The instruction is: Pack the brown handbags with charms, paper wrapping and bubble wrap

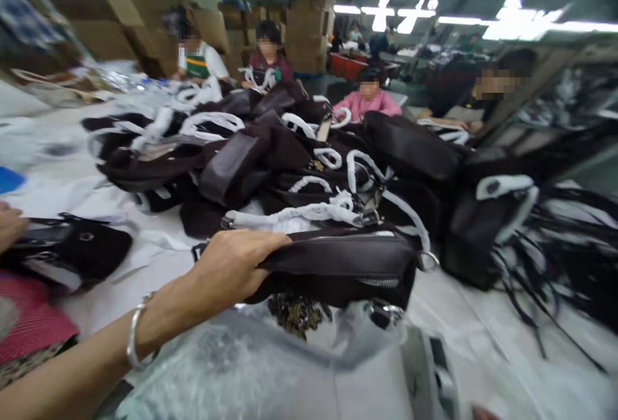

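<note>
My left hand (241,256), with a silver bracelet at the wrist, grips the left end of a dark brown handbag (338,259). The bag has silver zips along its upper edges, a metal ring at its right end and a white-wrapped handle (294,215) behind it. Below the bag lies a bunch of bronze-coloured metal pieces (298,315) beside clear plastic wrapping (226,362). A small blurred patch of skin at the bottom right edge seems to be my right hand (484,413); its fingers cannot be made out.
A heap of similar dark bags (232,169) with white-wrapped handles covers the table's middle. More bags (473,233) stand at right, with straps hanging. A co-worker's hand (9,225) is by another bag (96,249) at left. Several people sit beyond; cartons (309,27) are stacked behind.
</note>
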The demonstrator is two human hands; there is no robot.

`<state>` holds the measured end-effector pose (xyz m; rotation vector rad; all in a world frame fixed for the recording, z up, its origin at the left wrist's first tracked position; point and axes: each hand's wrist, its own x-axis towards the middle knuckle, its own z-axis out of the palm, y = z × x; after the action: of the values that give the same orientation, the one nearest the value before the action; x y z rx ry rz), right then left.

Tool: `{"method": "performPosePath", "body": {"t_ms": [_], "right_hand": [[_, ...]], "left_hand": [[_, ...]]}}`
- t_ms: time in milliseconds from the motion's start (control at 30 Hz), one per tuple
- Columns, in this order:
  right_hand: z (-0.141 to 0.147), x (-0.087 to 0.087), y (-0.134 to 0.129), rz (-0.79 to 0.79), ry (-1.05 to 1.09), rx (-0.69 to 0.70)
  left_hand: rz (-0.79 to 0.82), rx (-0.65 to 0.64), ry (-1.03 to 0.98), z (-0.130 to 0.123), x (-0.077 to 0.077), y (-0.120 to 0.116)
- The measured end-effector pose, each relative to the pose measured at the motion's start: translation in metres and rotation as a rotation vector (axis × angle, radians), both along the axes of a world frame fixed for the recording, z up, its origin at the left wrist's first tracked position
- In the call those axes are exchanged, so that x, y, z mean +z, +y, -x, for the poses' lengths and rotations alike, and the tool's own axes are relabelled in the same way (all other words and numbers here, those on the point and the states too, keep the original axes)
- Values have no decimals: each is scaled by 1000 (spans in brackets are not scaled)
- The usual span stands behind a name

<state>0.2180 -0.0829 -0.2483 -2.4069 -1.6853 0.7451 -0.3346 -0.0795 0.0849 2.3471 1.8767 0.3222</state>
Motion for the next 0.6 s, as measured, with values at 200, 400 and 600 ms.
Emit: {"method": "performPosePath", "body": {"t_ms": [200, 400, 600], "right_hand": [[-39, 17, -61, 152, -103, -277], [-25, 33, -51, -42, -13, -183], [-42, 45, -38, -132, 26, -161]], "left_hand": [[130, -112, 24, -38, -35, -18], [202, -196, -9, -77, -93, -51], [345, -257, 116, -149, -143, -63]]}}
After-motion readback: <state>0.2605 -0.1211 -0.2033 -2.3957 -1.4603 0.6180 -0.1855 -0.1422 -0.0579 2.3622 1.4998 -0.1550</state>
